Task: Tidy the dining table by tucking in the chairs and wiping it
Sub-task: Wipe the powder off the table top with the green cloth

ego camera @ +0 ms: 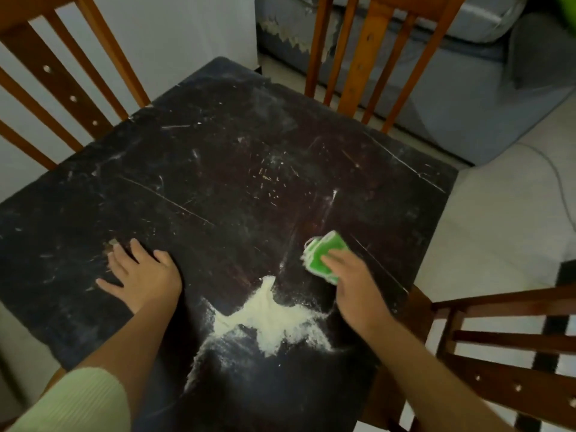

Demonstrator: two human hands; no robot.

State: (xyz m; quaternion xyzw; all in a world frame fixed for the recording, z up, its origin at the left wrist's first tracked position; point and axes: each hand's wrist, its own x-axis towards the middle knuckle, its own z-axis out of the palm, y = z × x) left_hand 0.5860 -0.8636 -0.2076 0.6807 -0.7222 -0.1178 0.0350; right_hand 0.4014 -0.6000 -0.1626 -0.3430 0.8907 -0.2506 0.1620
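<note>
A: From the head view, what stands around the desk (218,169)?

B: Three wooden chairs. One chair (53,79) at the far left corner, one (374,57) at the far side, both backs close against the desk edge. A third (511,344) at the right, its slatted back lying across the near right corner. Beyond is a grey sofa (467,88), and a thin cable (558,182) runs over the pale floor (486,232).

A: And the desk itself?

B: Dark, scratched, smeared with pale dust. A heap of whitish powder (268,319) lies near the front, spread out in ragged points, between the two arms.

A: The hands?

B: The left hand (140,275) rests flat on the desk, fingers (120,260) spread and straight, holding nothing. The right hand (355,285) presses a green sponge (324,257) onto the desk just beyond the powder and to its right; its fingers lie over the top of the sponge, somewhat blurred.

A: Room to move?

B: The middle and far part of the desk carry nothing but marks. The right edge runs near the sponge, with the third chair just beside it. The left edge falls off to floor.
</note>
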